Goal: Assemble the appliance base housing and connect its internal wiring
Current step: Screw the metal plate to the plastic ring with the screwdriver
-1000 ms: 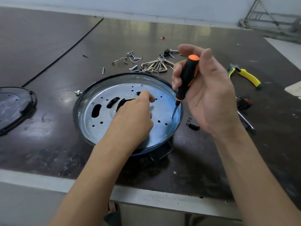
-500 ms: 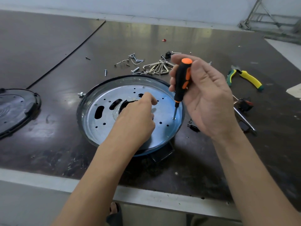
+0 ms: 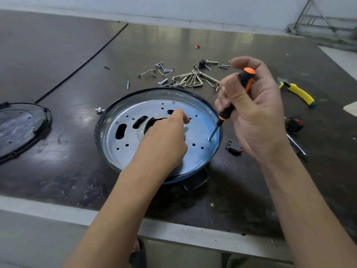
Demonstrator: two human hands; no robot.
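Table (image 3: 251, 200), dark and scuffed with a pale near edge, fills most of the view, and a pale wall runs along its far side with a metal frame (image 3: 324, 22) at far right. Housing (image 3: 119, 151), a round black-rimmed base with a perforated metal plate inside, sits near the table's middle, close to the near edge. Both forearms reach in from the near side. The left hand (image 3: 164, 140) rests knuckles-up on the plate's centre, its fingers curled together and the fingertips pressed down by the central opening; what they pinch, if anything, cannot be told. The right hand (image 3: 251, 113) is raised at the housing's right rim, palm turned left, its fingers wrapped round a black-and-orange screwdriver (image 3: 234, 99) that tilts down and left, the tip touching the plate near its right edge. At far left lies a black cover (image 3: 21, 126), well apart from the housing. Yellow pliers (image 3: 299, 92) lie to the right, beyond the right hand. A bunch of hex keys (image 3: 188, 80) and loose screws (image 3: 127, 84) are scattered just beyond the housing's far rim. A small black connector (image 3: 232, 148) lies just right of the housing.
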